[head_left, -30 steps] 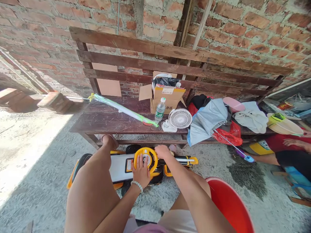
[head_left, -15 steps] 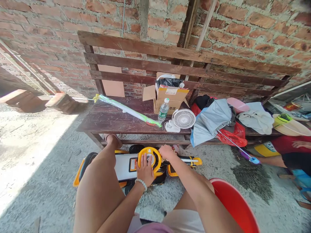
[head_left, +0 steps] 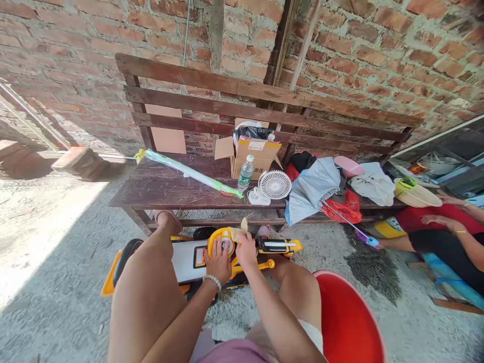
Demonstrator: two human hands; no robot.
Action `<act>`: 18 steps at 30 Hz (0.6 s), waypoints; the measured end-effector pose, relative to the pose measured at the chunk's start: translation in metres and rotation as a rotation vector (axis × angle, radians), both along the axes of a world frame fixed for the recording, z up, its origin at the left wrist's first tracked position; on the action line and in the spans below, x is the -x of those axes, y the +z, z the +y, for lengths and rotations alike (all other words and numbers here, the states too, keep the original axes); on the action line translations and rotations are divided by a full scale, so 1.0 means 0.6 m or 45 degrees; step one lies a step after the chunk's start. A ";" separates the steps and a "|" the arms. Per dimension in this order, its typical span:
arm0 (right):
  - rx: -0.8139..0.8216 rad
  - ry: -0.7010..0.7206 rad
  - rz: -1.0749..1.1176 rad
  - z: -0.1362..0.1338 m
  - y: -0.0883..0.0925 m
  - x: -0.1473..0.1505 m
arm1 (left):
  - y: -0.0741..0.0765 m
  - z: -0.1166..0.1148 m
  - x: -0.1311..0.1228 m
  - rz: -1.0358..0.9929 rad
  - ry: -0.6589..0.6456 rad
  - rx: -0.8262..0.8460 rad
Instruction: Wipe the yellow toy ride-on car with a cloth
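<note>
A yellow, white and black ride-on toy car (head_left: 185, 259) lies on the gravel floor between my legs. My left hand (head_left: 218, 260) rests flat on its yellow steering wheel (head_left: 224, 240), fingers spread, a white bead bracelet on the wrist. My right hand (head_left: 245, 248) is closed on a small pale cloth (head_left: 241, 230) pressed against the right side of the wheel.
A dark wooden bench (head_left: 170, 187) against the brick wall carries a cardboard box (head_left: 254, 154), water bottle (head_left: 245, 173), white fan (head_left: 275, 185), grey umbrella (head_left: 313, 187) and bags. A red plastic tub (head_left: 346, 322) stands at my right knee. Another person (head_left: 438, 237) sits at the right.
My right hand left the toy's right-hand part and came onto the steering wheel, now with a pale cloth in it. The left hand stayed on the wheel. The view shifted slightly.
</note>
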State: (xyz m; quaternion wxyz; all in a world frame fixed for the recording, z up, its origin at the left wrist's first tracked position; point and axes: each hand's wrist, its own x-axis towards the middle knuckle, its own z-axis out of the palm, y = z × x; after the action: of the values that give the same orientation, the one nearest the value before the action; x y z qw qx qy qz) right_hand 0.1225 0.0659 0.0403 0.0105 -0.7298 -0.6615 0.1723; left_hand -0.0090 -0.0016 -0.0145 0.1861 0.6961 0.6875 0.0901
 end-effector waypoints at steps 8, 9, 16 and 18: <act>0.084 0.052 0.010 -0.077 -0.061 -0.050 | 0.001 0.001 0.003 -0.002 0.007 0.021; 0.091 0.106 -0.028 -0.088 -0.069 -0.050 | 0.002 0.001 0.003 -0.004 0.005 0.025; 0.237 0.236 -0.149 -0.095 -0.126 0.004 | 0.001 0.002 0.005 0.014 0.012 0.032; 0.214 0.312 -0.146 -0.091 -0.136 0.010 | 0.000 0.003 0.005 0.022 0.017 0.026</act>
State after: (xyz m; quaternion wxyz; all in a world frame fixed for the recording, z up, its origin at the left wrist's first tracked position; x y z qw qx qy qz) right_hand 0.1163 0.0111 -0.0411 -0.1094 -0.6506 -0.7284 0.1850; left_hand -0.0120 0.0005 -0.0146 0.1868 0.6903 0.6946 0.0782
